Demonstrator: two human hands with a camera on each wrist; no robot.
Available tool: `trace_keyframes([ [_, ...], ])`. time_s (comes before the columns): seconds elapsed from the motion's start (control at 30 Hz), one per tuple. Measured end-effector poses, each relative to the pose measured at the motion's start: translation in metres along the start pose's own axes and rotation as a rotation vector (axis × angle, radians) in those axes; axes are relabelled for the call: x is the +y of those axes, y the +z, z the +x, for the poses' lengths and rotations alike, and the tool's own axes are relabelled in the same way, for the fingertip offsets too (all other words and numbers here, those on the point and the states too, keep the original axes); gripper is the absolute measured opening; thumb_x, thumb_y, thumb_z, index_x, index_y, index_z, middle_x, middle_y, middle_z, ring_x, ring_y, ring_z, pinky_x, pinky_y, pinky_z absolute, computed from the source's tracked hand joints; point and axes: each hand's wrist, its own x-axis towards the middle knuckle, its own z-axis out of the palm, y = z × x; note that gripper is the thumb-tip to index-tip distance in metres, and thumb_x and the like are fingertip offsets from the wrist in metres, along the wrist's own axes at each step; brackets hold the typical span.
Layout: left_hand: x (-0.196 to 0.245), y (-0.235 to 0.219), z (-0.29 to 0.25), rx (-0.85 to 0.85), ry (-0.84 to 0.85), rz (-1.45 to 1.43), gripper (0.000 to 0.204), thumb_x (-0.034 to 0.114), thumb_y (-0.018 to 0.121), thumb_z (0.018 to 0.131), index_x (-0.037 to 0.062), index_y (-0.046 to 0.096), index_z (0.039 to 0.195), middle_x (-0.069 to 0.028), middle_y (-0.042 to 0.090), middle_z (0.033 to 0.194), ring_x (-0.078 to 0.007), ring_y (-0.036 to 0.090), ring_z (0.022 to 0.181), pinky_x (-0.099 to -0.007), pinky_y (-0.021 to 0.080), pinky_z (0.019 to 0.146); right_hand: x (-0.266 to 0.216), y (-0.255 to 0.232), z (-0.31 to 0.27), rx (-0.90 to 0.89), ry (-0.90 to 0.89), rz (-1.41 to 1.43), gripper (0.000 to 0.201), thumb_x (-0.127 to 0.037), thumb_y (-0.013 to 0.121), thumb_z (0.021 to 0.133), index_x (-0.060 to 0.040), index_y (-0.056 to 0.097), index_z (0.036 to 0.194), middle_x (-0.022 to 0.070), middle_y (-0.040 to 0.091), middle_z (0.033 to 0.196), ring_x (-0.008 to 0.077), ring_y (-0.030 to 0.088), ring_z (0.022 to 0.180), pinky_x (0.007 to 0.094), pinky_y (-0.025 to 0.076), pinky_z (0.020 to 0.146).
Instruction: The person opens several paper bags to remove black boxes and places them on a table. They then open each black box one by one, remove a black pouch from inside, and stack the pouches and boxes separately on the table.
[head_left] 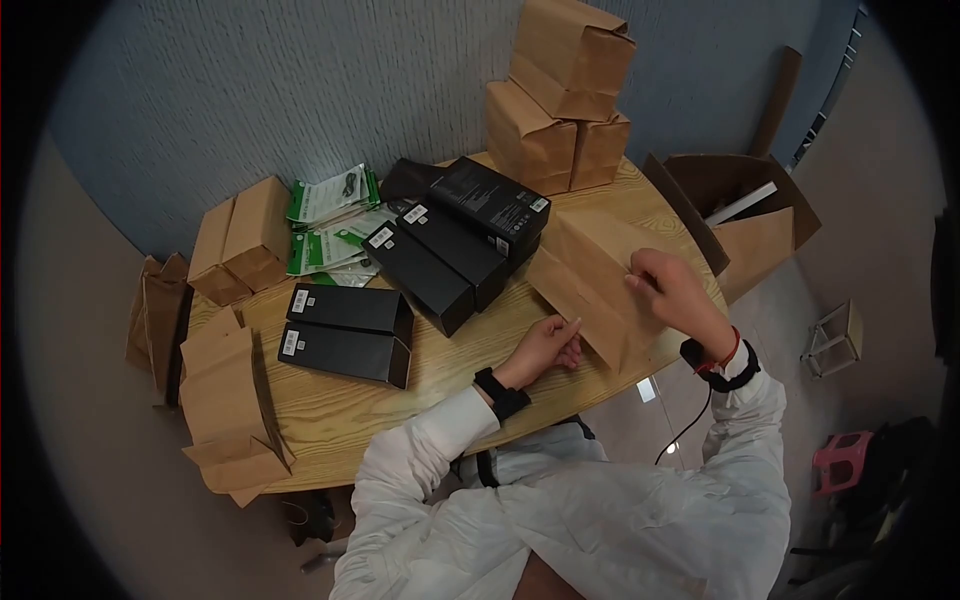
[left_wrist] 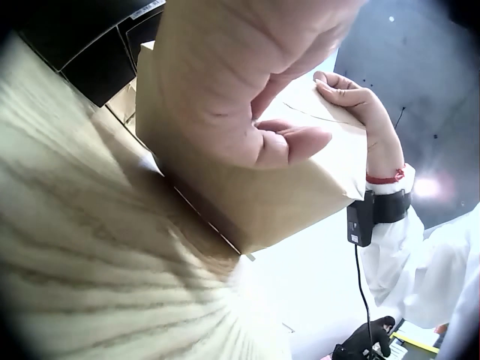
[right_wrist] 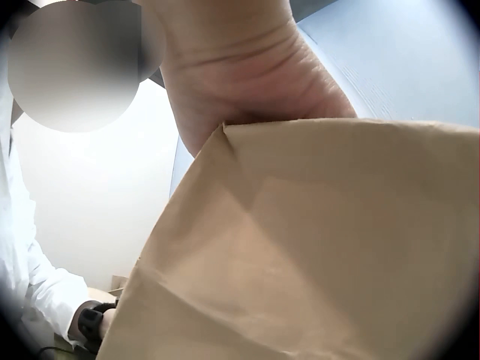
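A brown paper bag [head_left: 585, 290] lies tilted at the right end of the wooden table, between both hands. My left hand [head_left: 540, 352] pinches the bag's near left side, thumb uppermost and the other fingers curled; in the left wrist view this hand [left_wrist: 225, 82] covers part of the bag [left_wrist: 300, 199]. On the right, my right hand [head_left: 675, 288] grips the bag's edge. The right wrist view shows the heel of that hand [right_wrist: 251, 71] behind the paper rim [right_wrist: 315, 127], which hides its fingers. The bag's inside is hidden.
Black boxes [head_left: 430, 262] stand left of the bag, with two more [head_left: 345, 335] nearer. Green-and-white packets [head_left: 335, 215] lie behind. Filled paper bags [head_left: 555, 110] are stacked at the wall. Flat paper bags [head_left: 225, 390] lie at the left; an open carton [head_left: 700, 190] stands right.
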Motion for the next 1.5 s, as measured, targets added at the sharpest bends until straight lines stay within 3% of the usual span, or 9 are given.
trace_keyframes([
  [0.17,0.015,0.002,0.005,-0.029,0.122,0.028,0.029,0.036,0.048,0.099,0.0069,0.051,0.098,-0.0015,0.056,0.080,-0.0113,0.058,0.068,-0.0238,0.050,0.061,0.008,-0.017,0.023,-0.031,0.103,0.077,0.023,-0.009,0.060,0.085,0.0007,0.042,0.073,0.0080,0.038,0.063,0.0158,0.037,0.059,0.0317,0.034,0.055],
  [0.3,0.036,0.018,-0.008,0.007,0.043,-0.130,0.047,0.052,0.040,0.096,0.0066,0.050,0.104,-0.0059,0.057,0.087,-0.0158,0.061,0.073,-0.0279,0.053,0.067,0.008,-0.037,0.046,-0.091,0.145,0.038,0.020,-0.011,0.061,0.082,0.0025,0.047,0.074,0.0154,0.047,0.063,0.0257,0.047,0.059,0.0359,0.038,0.057],
  [0.4,0.042,0.017,-0.012,0.040,0.060,-0.246,0.061,0.061,0.036,0.093,0.0048,0.047,0.113,-0.0106,0.057,0.095,-0.0191,0.062,0.077,-0.0302,0.054,0.071,0.011,-0.051,0.068,-0.198,0.142,0.144,0.024,-0.012,0.061,0.083,-0.0010,0.044,0.071,0.0022,0.039,0.060,0.0104,0.038,0.059,0.0296,0.034,0.054],
  [0.47,0.049,0.012,-0.015,0.068,0.086,-0.264,0.068,0.065,0.035,0.091,0.0032,0.046,0.118,-0.0133,0.057,0.100,-0.0206,0.063,0.079,-0.0311,0.054,0.073,0.007,-0.057,0.079,-0.179,0.200,0.234,0.025,-0.013,0.062,0.084,-0.0031,0.044,0.069,-0.0012,0.040,0.061,0.0084,0.037,0.059,0.0282,0.033,0.053],
  [0.53,0.061,0.005,-0.018,0.098,0.210,-0.216,0.067,0.062,0.038,0.093,-0.0014,0.051,0.109,-0.0139,0.060,0.095,-0.0191,0.063,0.077,-0.0303,0.054,0.071,0.007,-0.060,0.086,-0.174,0.267,0.384,0.029,-0.015,0.063,0.085,-0.0083,0.043,0.066,-0.0082,0.040,0.063,0.0039,0.034,0.059,0.0247,0.030,0.051],
  [0.67,0.106,0.011,-0.031,0.199,0.270,0.043,0.058,0.055,0.043,0.095,-0.0022,0.056,0.090,-0.0107,0.060,0.081,-0.0175,0.063,0.069,-0.0290,0.054,0.065,0.009,-0.048,0.088,-0.190,0.310,0.486,0.030,-0.016,0.064,0.085,-0.0083,0.042,0.066,-0.0079,0.040,0.062,0.0041,0.034,0.057,0.0246,0.029,0.050],
  [0.73,0.115,0.010,-0.032,0.261,0.257,0.076,0.046,0.042,0.049,0.097,0.0008,0.055,0.076,-0.0073,0.058,0.070,-0.0154,0.060,0.060,-0.0274,0.053,0.057,0.018,-0.040,0.087,-0.136,0.320,0.491,0.029,-0.016,0.063,0.086,-0.0087,0.043,0.067,-0.0076,0.040,0.062,0.0041,0.034,0.057,0.0242,0.029,0.050],
  [1.03,0.099,0.014,-0.007,0.260,0.369,0.177,0.034,0.021,0.050,0.096,0.0020,0.051,0.067,-0.0050,0.053,0.061,-0.0126,0.053,0.051,-0.0271,0.048,0.046,0.024,-0.039,0.077,-0.159,0.291,0.466,0.027,-0.013,0.062,0.087,-0.0099,0.043,0.067,-0.0072,0.041,0.062,0.0034,0.036,0.056,0.0231,0.029,0.049],
  [1.5,0.182,0.050,-0.016,0.193,0.612,0.238,0.033,0.016,0.048,0.095,0.0029,0.049,0.064,-0.0046,0.052,0.060,-0.0126,0.050,0.046,-0.0288,0.048,0.042,0.043,-0.073,0.064,-0.042,0.249,0.715,0.024,-0.019,0.058,0.093,-0.0114,0.047,0.072,-0.0105,0.041,0.066,-0.0012,0.034,0.060,0.0173,0.027,0.054],
])
